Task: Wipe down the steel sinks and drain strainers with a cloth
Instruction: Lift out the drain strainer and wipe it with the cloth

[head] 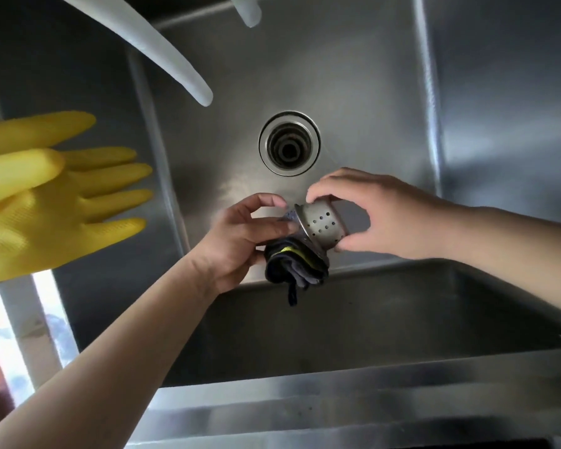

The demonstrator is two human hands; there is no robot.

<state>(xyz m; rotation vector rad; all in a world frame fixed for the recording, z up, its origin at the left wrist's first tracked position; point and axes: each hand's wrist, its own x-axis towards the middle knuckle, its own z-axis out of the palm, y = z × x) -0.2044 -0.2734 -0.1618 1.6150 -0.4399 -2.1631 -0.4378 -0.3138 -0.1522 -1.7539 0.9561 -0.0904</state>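
Both hands are held over a deep steel sink (353,79). My right hand (386,215) grips a perforated steel drain strainer (321,225), tipped on its side with its rim facing left. My left hand (240,234) holds a dark grey cloth (295,267) with a yellow-green edge, bunched under and against the strainer's rim. A tail of the cloth hangs down. The open drain hole (289,144) lies in the sink floor just beyond the hands, with no strainer in it.
Yellow rubber gloves (46,196) hang over the sink's left wall. Two translucent white hoses (162,56) reach down from the top left. The sink's front rim (337,396) runs across the bottom. A second basin's wall (515,108) lies to the right.
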